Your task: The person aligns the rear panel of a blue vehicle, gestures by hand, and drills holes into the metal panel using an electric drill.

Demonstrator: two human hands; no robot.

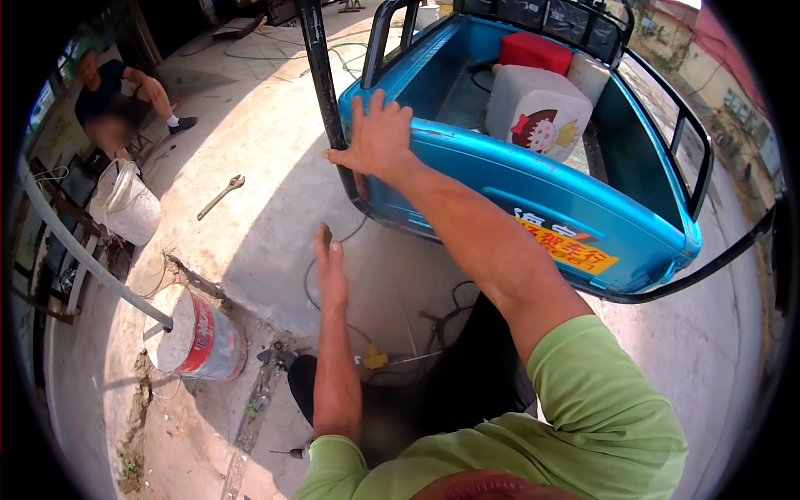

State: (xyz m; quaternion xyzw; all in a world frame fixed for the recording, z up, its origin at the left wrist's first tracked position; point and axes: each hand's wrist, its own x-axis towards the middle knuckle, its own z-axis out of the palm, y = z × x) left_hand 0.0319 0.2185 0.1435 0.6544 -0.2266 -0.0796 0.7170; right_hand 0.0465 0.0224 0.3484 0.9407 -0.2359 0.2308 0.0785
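My right hand (377, 137) rests with spread fingers on the top corner of a blue metal cargo bed (450, 175), beside an upright black metal bar (321, 67). My left hand (332, 267) is below and left of it, held in the air with fingers stretched out and nothing in them. Inside the bed sit a whitish plastic jug with a cartoon sticker (529, 100), a red container (533, 52) and another pale container (587, 79). Under my hands, dark cables and a small yellow object (375, 357) lie near my dark-clothed legs.
A seated person (92, 100) is at upper left, near a white bucket (133, 212). A wrench (221, 197) lies on cracked concrete (250, 183). A weighted bucket with a grey pole (187, 333) stands at my left. A curved black bar (733, 242) runs along the right.
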